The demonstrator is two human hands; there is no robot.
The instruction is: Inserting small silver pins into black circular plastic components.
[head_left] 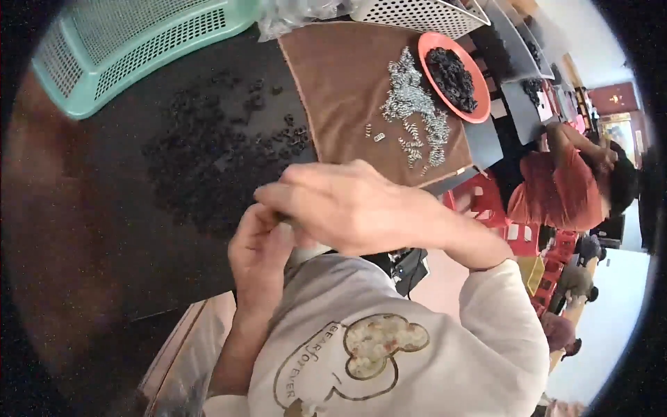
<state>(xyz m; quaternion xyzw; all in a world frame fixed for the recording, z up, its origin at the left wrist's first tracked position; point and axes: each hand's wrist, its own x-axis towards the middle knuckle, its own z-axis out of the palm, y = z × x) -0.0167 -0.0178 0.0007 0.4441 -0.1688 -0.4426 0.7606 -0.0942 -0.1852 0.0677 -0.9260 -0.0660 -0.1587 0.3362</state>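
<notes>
My left hand (258, 260) and my right hand (347, 208) meet close to my body at the table's near edge. The fingertips of both are pinched together. Whatever sits between them is mostly covered by the right hand, and I cannot make it out. Beyond the hands, many small black parts (208, 153) lie loose on the dark table (83, 229). Small metal springs (410, 90) are heaped on a brown cloth (340, 76), with a few lying apart from the heap. An orange bowl (479, 104) of black pieces (451, 76) stands beside the springs.
A green perforated basket (153, 76) stands at the far left. Clear plastic bags (299, 15) and a white perforated basket (424, 17) are at the back. To the right are red crates (483, 201) and a person in a red top (563, 181); several other people sit farther off.
</notes>
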